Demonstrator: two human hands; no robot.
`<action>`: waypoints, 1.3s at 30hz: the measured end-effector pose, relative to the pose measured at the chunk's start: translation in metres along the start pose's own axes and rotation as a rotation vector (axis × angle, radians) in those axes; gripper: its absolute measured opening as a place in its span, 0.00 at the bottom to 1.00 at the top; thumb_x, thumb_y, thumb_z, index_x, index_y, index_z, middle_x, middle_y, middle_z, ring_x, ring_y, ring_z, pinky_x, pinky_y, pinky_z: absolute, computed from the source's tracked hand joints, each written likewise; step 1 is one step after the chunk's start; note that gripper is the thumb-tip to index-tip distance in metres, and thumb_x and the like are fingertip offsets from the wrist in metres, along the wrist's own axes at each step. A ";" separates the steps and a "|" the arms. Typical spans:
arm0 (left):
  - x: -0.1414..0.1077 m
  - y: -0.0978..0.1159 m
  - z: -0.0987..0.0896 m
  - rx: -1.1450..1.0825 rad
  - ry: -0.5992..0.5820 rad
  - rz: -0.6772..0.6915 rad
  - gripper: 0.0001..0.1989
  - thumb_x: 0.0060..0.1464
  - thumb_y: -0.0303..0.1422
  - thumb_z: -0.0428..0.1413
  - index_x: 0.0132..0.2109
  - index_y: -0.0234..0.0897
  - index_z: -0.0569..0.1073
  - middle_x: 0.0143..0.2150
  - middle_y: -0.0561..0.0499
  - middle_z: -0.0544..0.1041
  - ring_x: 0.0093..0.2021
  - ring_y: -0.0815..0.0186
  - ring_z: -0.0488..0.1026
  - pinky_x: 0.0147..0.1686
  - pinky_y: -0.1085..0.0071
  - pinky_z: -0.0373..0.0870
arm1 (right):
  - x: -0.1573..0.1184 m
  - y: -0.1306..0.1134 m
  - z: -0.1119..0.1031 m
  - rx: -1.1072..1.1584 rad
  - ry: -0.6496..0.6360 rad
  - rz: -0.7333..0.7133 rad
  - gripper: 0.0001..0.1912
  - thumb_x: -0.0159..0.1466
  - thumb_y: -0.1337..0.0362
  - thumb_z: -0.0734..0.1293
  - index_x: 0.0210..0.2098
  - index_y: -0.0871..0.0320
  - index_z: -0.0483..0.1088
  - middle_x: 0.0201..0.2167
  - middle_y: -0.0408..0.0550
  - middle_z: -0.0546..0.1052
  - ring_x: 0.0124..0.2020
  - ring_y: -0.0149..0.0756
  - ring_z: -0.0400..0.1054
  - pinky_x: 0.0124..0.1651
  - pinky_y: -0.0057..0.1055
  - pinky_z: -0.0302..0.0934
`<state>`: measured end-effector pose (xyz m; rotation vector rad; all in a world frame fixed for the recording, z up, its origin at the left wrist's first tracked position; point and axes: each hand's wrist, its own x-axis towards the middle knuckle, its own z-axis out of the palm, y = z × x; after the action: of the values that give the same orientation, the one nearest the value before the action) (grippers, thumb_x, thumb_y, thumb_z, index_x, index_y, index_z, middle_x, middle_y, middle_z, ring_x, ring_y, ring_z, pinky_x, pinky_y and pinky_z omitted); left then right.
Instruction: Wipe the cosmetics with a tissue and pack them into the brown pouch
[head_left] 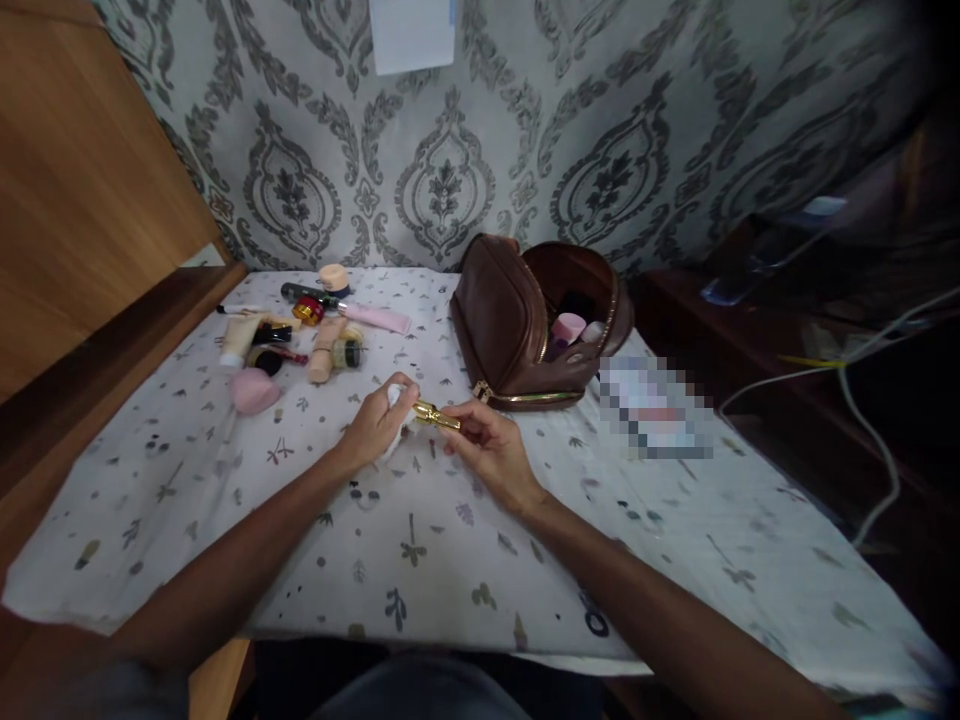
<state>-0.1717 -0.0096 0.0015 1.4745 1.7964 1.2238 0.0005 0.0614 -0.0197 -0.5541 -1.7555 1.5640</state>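
Note:
Over the middle of the cloth-covered table, my left hand [377, 422] is closed around a crumpled white wipe [397, 432], with its thumb and fingertips at the left end of a shiny gold tube [437, 415]. The fingers of my right hand [491, 448] pinch the tube's right end. The tube lies nearly level between the two hands. Past my right hand stands an open brown bag [501, 312], with a pink item [568, 327] and other small things inside.
Several cosmetics lie at the back left, among them a pink sponge [253, 391], a pink tube [375, 318] and a round jar [334, 279]. A blurred-out flat item [656, 408] is right of the bag. White cables [874, 425] hang beyond the right edge.

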 end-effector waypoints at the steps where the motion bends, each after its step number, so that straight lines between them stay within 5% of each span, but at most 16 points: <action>1: -0.001 0.000 -0.001 0.044 -0.011 0.020 0.21 0.65 0.51 0.41 0.38 0.39 0.66 0.24 0.58 0.65 0.25 0.68 0.65 0.30 0.72 0.63 | 0.000 0.000 0.000 0.011 -0.001 0.009 0.17 0.57 0.52 0.73 0.38 0.56 0.71 0.28 0.42 0.76 0.25 0.31 0.70 0.31 0.30 0.65; 9: -0.006 0.005 -0.001 0.709 -0.174 0.452 0.21 0.66 0.50 0.43 0.39 0.38 0.69 0.33 0.48 0.76 0.36 0.61 0.73 0.33 0.70 0.63 | -0.001 -0.003 0.003 0.054 -0.073 0.141 0.19 0.56 0.49 0.73 0.36 0.57 0.69 0.22 0.39 0.72 0.21 0.29 0.66 0.25 0.27 0.62; 13: -0.007 0.008 0.002 0.769 -0.250 0.410 0.24 0.64 0.54 0.43 0.45 0.37 0.69 0.35 0.47 0.78 0.36 0.60 0.74 0.30 0.71 0.61 | -0.003 -0.003 0.003 0.071 -0.100 0.172 0.19 0.57 0.48 0.72 0.35 0.55 0.68 0.24 0.39 0.72 0.22 0.29 0.66 0.26 0.27 0.63; 17: -0.003 0.015 -0.001 0.539 -0.329 0.177 0.26 0.64 0.54 0.41 0.43 0.38 0.71 0.28 0.52 0.75 0.30 0.63 0.72 0.31 0.70 0.62 | -0.002 -0.006 -0.002 0.042 -0.167 0.124 0.19 0.59 0.48 0.71 0.38 0.56 0.69 0.25 0.39 0.72 0.23 0.29 0.67 0.27 0.27 0.63; 23: -0.001 0.020 -0.003 -0.216 -0.592 -0.014 0.30 0.65 0.54 0.40 0.32 0.35 0.73 0.25 0.50 0.76 0.29 0.65 0.74 0.35 0.70 0.68 | 0.002 -0.021 -0.010 0.118 -0.390 0.044 0.15 0.63 0.52 0.70 0.39 0.57 0.70 0.26 0.42 0.75 0.25 0.30 0.70 0.30 0.28 0.64; 29: -0.003 0.015 0.004 -0.725 -0.637 -0.230 0.31 0.49 0.57 0.60 0.48 0.35 0.72 0.29 0.50 0.77 0.22 0.70 0.72 0.20 0.76 0.66 | 0.006 -0.019 -0.015 0.221 -0.356 0.094 0.14 0.63 0.55 0.71 0.42 0.58 0.71 0.25 0.43 0.77 0.24 0.29 0.70 0.26 0.25 0.61; 33: -0.005 0.015 0.008 -0.706 -0.644 -0.251 0.34 0.50 0.61 0.57 0.49 0.35 0.71 0.22 0.54 0.74 0.14 0.72 0.65 0.13 0.77 0.61 | 0.007 -0.016 -0.014 0.268 -0.293 0.128 0.15 0.60 0.54 0.73 0.41 0.58 0.72 0.23 0.40 0.75 0.21 0.27 0.66 0.22 0.23 0.57; 37: -0.007 0.017 0.011 -0.479 -0.530 -0.276 0.37 0.57 0.64 0.40 0.35 0.35 0.74 0.16 0.53 0.70 0.11 0.71 0.61 0.11 0.74 0.58 | 0.008 -0.016 -0.013 0.297 -0.219 0.139 0.18 0.57 0.53 0.75 0.40 0.58 0.73 0.23 0.39 0.72 0.21 0.26 0.65 0.21 0.23 0.56; 39: -0.008 0.018 0.013 -0.342 -0.423 -0.218 0.36 0.60 0.62 0.37 0.35 0.36 0.75 0.18 0.52 0.71 0.16 0.68 0.66 0.17 0.72 0.63 | 0.008 -0.016 -0.013 0.293 -0.190 0.150 0.18 0.56 0.52 0.75 0.37 0.59 0.73 0.22 0.38 0.72 0.18 0.25 0.64 0.19 0.23 0.54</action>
<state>-0.1505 -0.0130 0.0099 1.1966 1.3476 0.9641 0.0067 0.0733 -0.0022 -0.4105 -1.6067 1.9938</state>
